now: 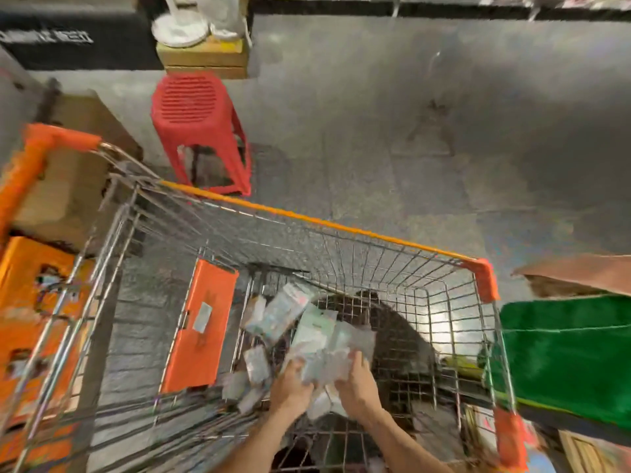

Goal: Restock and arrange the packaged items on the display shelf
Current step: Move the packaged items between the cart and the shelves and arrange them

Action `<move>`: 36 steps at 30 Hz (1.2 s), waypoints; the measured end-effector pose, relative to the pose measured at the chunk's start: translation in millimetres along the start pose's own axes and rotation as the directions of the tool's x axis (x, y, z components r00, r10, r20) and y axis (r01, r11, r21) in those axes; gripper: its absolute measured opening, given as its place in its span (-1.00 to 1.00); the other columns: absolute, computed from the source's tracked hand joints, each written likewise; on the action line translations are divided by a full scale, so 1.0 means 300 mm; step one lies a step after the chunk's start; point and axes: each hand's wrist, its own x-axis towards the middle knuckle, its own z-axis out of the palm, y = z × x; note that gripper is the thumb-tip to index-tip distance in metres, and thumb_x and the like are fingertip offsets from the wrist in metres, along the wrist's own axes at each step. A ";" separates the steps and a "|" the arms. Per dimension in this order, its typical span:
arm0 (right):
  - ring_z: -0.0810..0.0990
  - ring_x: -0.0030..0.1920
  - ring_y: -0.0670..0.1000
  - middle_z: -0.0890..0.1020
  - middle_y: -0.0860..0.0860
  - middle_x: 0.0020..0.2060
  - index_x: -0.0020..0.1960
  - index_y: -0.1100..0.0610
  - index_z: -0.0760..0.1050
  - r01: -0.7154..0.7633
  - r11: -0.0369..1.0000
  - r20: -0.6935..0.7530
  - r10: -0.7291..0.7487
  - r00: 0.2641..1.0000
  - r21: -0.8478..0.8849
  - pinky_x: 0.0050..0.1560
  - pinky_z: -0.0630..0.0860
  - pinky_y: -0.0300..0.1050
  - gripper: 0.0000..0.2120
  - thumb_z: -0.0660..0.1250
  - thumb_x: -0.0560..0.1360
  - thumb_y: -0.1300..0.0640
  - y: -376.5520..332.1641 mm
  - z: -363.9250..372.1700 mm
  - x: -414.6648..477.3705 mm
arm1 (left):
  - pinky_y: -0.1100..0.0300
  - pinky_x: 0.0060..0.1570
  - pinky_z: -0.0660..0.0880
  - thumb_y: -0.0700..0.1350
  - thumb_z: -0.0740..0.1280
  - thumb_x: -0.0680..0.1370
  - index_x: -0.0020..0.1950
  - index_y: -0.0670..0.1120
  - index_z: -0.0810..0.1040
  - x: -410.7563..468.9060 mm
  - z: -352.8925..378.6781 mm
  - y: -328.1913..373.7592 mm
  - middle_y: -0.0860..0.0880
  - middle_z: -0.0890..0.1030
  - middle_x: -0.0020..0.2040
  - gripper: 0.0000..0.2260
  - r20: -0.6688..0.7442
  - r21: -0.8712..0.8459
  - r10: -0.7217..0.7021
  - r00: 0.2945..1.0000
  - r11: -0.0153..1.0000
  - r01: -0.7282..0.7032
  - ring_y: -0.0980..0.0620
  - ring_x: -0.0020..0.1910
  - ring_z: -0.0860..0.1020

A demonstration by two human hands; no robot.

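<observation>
Both my hands reach down into a wire shopping cart [341, 230] with orange trim. My left hand [290, 387] and my right hand [356, 384] together grip a bundle of clear-wrapped packaged items [327, 353] near the cart's bottom. More loose packets [280, 312] lie in a pile behind and to the left of the bundle on the wire floor. The frame is blurred, so the packets' labels cannot be read. A display shelf edge [478, 5] runs along the far top right.
A red plastic stool [198, 128] stands on the grey floor beyond the cart. Cardboard boxes [201, 56] with a white fan base sit behind it. Orange crates [27, 302] are at left, another cardboard box [78, 172] above them. A green bag [563, 353] and a brown box flap [580, 271] are at right.
</observation>
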 end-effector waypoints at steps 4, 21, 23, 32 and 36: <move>0.43 0.19 0.09 0.33 0.05 0.26 0.38 0.16 0.16 -0.016 0.997 0.018 0.018 1.000 -0.080 0.14 0.43 -0.06 -0.48 0.25 0.48 0.19 0.001 0.056 0.034 | 0.25 0.03 0.46 -0.07 0.26 0.59 0.41 0.02 0.32 0.022 0.008 -0.021 0.00 0.52 0.28 -0.61 0.009 0.100 -0.034 0.999 0.994 0.033 0.01 0.16 0.54; 0.48 0.18 0.13 0.47 0.08 0.19 0.36 0.11 0.31 0.206 0.961 -0.676 -0.278 0.683 -0.187 0.14 0.43 -0.02 -0.56 0.26 0.53 -0.01 0.011 -0.751 -0.498 | 0.16 0.28 0.26 -0.04 0.32 0.55 0.39 0.07 0.37 -0.404 -0.156 0.903 0.05 0.43 0.30 -0.59 0.141 0.318 0.844 0.517 0.456 -0.831 0.01 0.31 0.36; 0.48 0.14 0.11 0.49 0.05 0.14 0.31 0.11 0.35 0.181 0.967 -0.786 -0.252 0.565 -0.181 0.14 0.41 -0.04 -0.54 0.22 0.50 -0.10 0.084 -0.875 -0.643 | 0.17 0.30 0.23 -0.03 0.35 0.52 0.36 0.04 0.40 -0.551 -0.089 1.065 0.04 0.44 0.27 -0.59 0.186 0.281 0.928 0.324 0.266 -0.922 0.00 0.29 0.35; 0.49 0.18 0.06 0.50 0.03 0.15 0.32 0.11 0.36 -0.061 0.989 -0.985 -0.124 0.119 -0.132 0.20 0.45 -0.03 -0.53 0.17 0.47 -0.08 0.445 -1.236 -1.307 | 0.17 0.27 0.34 -0.02 0.39 0.50 0.31 0.05 0.44 -1.295 0.272 1.502 0.07 0.48 0.22 -0.62 0.240 0.063 0.897 -0.371 -0.395 -0.916 0.05 0.25 0.41; 0.50 0.15 0.07 0.52 0.04 0.11 0.27 0.12 0.39 -0.087 0.992 -0.995 -0.091 -0.038 -0.088 0.15 0.45 0.02 -0.61 0.26 0.47 0.06 0.605 -1.357 -1.568 | 0.33 0.11 0.23 -0.04 0.36 0.51 0.29 0.07 0.43 -1.596 0.428 1.615 0.08 0.50 0.14 -0.64 0.237 0.011 0.792 -0.563 -0.582 -0.813 0.11 0.15 0.44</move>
